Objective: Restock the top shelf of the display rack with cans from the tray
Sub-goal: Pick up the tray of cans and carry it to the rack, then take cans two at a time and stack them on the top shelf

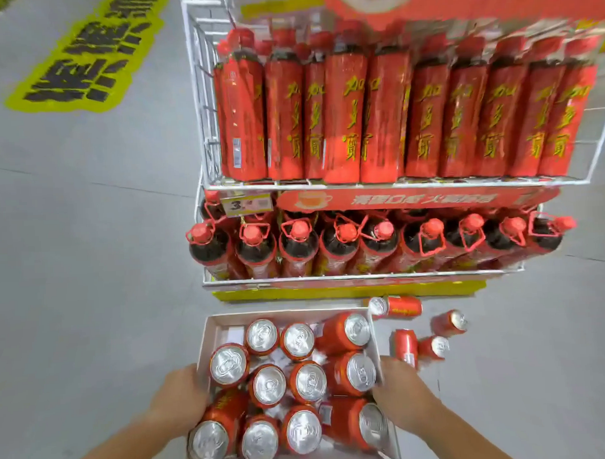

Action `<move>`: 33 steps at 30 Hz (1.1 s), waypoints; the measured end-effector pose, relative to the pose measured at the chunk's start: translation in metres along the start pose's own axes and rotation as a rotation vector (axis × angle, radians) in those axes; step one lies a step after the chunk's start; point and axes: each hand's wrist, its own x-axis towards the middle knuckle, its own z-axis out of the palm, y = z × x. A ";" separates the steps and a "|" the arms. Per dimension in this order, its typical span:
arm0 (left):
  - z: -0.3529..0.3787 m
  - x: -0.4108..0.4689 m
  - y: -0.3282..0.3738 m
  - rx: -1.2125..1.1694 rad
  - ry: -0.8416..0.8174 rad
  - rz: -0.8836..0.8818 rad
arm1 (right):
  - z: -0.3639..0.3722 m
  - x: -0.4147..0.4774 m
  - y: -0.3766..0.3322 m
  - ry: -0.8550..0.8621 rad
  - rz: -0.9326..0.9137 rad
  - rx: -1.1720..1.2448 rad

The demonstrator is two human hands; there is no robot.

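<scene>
Evidently the tray-handling step is in hand: at lower centre the left hand [178,391] grips the left wall of the shallow white cardboard tray [287,314] of red aluminium cans [267,385], and the right hand [399,394] grips its right wall. Next, I judge, one hand must let go to lift a can toward the white wire display rack [200,95] at upper right, whose visible shelves look packed with tall red bottles [348,114].

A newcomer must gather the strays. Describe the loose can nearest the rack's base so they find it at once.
Find the rack's yellow base; before it is a white tray of cans, with four loose cans on the grey floor to its right. Pick the can by the tray's far right corner: it alone lies parallel to the base, silver end toward the tray.
</scene>
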 end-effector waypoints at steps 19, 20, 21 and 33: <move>0.124 0.228 -0.039 -0.046 0.019 0.014 | 0.104 0.192 0.085 -0.010 0.041 -0.017; 0.126 0.233 -0.037 -0.052 0.020 0.012 | 0.103 0.197 0.086 -0.006 0.044 -0.016; 0.127 0.238 -0.034 -0.055 0.017 0.014 | 0.102 0.201 0.086 -0.001 0.044 -0.013; 0.106 0.209 -0.024 0.112 0.241 0.421 | 0.097 0.175 0.079 0.141 0.058 0.204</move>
